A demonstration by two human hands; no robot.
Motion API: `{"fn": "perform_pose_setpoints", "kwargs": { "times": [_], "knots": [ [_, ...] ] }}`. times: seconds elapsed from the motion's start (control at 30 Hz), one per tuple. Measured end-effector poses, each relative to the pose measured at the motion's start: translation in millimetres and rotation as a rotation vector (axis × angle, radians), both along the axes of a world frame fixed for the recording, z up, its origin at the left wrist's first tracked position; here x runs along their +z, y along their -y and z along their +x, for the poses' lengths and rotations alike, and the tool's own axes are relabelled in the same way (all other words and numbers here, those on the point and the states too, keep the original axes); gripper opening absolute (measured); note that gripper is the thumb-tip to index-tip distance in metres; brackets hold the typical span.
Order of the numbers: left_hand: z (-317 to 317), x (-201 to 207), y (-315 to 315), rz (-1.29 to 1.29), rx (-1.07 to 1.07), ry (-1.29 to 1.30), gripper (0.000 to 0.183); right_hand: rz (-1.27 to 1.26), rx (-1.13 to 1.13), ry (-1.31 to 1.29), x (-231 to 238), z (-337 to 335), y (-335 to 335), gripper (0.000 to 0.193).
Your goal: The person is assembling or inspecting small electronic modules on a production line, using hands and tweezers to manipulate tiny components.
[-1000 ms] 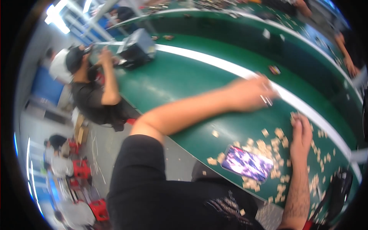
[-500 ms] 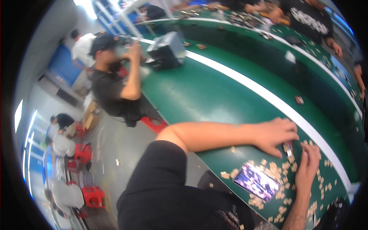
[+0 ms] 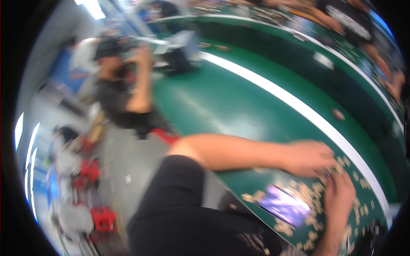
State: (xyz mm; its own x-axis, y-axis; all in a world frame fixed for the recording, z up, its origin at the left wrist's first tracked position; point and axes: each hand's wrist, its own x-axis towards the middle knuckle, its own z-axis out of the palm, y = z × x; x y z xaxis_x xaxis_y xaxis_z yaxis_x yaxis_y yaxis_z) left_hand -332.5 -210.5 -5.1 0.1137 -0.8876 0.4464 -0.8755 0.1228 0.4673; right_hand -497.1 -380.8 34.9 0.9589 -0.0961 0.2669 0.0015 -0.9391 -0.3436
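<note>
My left hand (image 3: 311,158) reaches across the green work surface (image 3: 209,106) from the left, its fingers curled in. Close against its fingertips is my right hand (image 3: 340,192), also with bent fingers. Between the two sets of fingertips is a small dark item with a shiny part (image 3: 327,174), blurred and mostly covered, so its kind does not show. Just left of my right hand lies a smartphone (image 3: 284,205) with its screen lit. Many small pale square pieces (image 3: 314,209) are scattered around the phone and both hands.
A white strip (image 3: 294,104) runs along the surface, with a dark green channel (image 3: 299,64) beyond it. At the far left a person in black (image 3: 121,91) sits by a grey-and-black box (image 3: 181,51). Red stools (image 3: 103,218) stand on the floor. Other people work across the channel.
My hands have come together: the left moved down and right, its fingers curling, and meets the right over the small item. The view has shifted slightly and is more blurred.
</note>
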Motion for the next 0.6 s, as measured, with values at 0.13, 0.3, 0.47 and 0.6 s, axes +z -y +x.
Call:
{"fn": "perform_pose_setpoints", "kwargs": {
  "times": [0.13, 0.3, 0.47, 0.6],
  "knots": [
    [-23.2, -1.1, 10.8, -0.064, -0.034, 0.044, 0.052, 0.005, 0.078, 0.037, -1.6, -15.8, 5.6, 0.011],
    [-15.6, 11.1, -2.7, -0.086, -0.004, 0.047, 0.053, 0.117, 0.057, 0.019, 2.1, -4.1, -3.1, 0.010],
    [-7.9, 5.9, -5.7, 0.007, 0.063, -0.066, 0.057, 0.335, 0.049, 0.008, -14.4, 5.1, 6.6, 0.009],
    [-4.6, 13.9, -9.0, 0.084, 0.072, -0.130, 0.058, 0.559, 0.051, -0.031, -11.4, 11.0, 13.3, 0.012]
  ]
}}
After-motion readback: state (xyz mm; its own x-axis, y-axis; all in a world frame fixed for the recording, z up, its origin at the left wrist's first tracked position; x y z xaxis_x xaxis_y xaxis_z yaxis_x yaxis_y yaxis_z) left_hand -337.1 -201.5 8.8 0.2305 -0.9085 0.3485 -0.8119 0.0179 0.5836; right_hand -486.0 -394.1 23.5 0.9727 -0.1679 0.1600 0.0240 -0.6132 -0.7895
